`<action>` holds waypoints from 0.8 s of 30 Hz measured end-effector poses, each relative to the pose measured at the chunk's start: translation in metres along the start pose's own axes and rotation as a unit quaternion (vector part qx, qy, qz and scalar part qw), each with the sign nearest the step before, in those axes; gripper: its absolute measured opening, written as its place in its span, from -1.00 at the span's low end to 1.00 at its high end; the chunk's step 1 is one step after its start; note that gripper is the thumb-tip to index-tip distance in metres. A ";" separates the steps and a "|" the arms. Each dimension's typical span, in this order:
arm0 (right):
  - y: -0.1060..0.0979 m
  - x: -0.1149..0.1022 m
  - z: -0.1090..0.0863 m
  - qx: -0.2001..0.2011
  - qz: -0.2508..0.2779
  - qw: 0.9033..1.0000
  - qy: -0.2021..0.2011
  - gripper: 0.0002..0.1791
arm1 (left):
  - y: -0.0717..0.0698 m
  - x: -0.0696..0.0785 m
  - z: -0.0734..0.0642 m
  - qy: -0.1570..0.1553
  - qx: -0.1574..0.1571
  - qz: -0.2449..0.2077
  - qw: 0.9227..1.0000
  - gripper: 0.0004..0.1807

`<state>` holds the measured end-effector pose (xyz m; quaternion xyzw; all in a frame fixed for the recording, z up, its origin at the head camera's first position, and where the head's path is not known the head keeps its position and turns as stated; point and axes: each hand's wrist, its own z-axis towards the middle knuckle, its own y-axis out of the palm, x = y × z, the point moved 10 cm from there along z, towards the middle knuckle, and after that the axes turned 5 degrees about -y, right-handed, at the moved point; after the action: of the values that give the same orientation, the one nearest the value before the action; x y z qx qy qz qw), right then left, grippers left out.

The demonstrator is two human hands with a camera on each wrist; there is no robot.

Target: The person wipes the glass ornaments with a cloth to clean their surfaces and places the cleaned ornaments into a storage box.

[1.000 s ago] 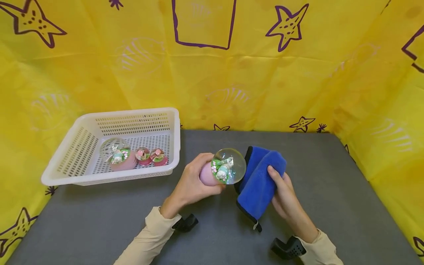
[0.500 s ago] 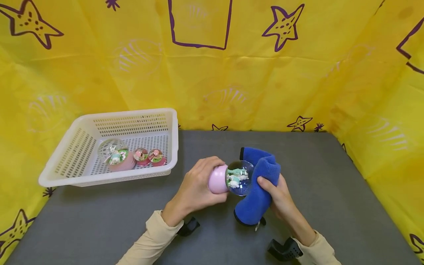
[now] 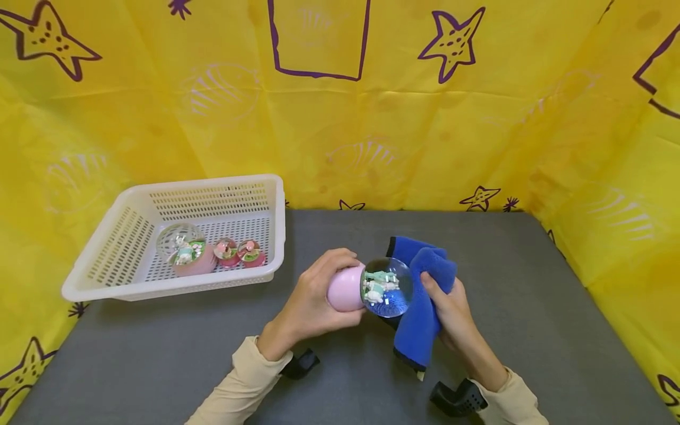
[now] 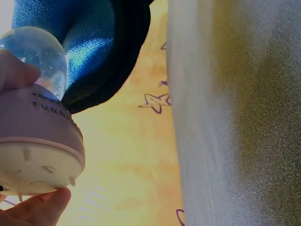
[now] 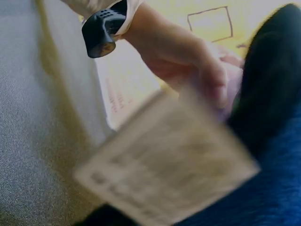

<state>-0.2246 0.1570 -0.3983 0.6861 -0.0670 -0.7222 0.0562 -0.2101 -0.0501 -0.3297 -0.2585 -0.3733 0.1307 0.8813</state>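
Observation:
My left hand point(image 3: 313, 301) grips a snow globe point(image 3: 346, 289) by its pink base, the glass ball pointing right with small white and green figures inside. Raised lettering shows on the base in the left wrist view, above a pale underside with small feet. A blue cloth point(image 3: 419, 319) with black edging is held in my right hand point(image 3: 454, 310), the thumb on top of it. The cloth lies against the far end of the glass ball. In the right wrist view a blurred tag point(image 5: 169, 160) on the cloth covers much of the scene.
A white plastic basket point(image 3: 175, 289) stands at the left on the grey table point(image 3: 340, 378). Inside are a larger pink-based snow globe point(image 3: 196, 262) lying tilted and two small red-based ones point(image 3: 226, 251). Yellow patterned cloth walls surround the table.
The left hand has turned the snow globe so its ball points right and brought it slightly right, against the cloth. The cloth has bunched and shifted in the right hand.

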 end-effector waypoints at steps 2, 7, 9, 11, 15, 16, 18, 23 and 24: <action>-0.003 0.000 0.000 0.018 -0.008 1.000 0.007 -0.88 | -0.001 0.002 -0.001 0.007 0.000 -0.007 1.000 -0.22; 0.000 -0.003 0.000 0.017 0.010 1.000 0.001 -0.90 | -0.003 0.009 -0.001 0.032 0.003 -0.013 0.999 -0.19; 0.007 -0.003 -0.002 -0.009 0.038 0.999 -0.007 -0.86 | -0.003 0.011 -0.001 0.041 0.005 -0.009 0.999 -0.18; 0.016 -0.003 -0.005 -0.049 0.068 0.996 -0.015 -0.81 | -0.005 0.012 -0.001 0.046 0.008 -0.005 0.999 -0.17; 0.030 -0.003 -0.010 -0.121 0.107 0.987 -0.028 -0.71 | -0.009 0.012 0.000 0.045 0.018 0.003 0.999 -0.17; 0.032 -0.002 -0.010 -0.133 0.111 0.985 -0.029 -0.70 | -0.010 0.012 0.000 0.041 0.020 0.003 0.999 -0.17; 0.035 -0.001 -0.011 -0.154 0.118 0.981 -0.029 -0.67 | -0.013 0.010 0.001 0.032 0.026 0.001 0.999 -0.17; 0.039 -0.004 -0.012 -0.186 0.114 0.975 -0.049 -0.63 | -0.021 0.003 0.002 0.007 0.047 -0.023 0.999 -0.19; 0.039 -0.006 -0.012 -0.183 0.113 0.975 -0.061 -0.64 | -0.023 0.002 0.003 0.005 0.052 -0.029 0.998 -0.19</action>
<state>-0.2129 0.1197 -0.3859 0.6066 -0.0139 -0.7518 0.2583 -0.2097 -0.0677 -0.3141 -0.2018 -0.3691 0.1235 0.8988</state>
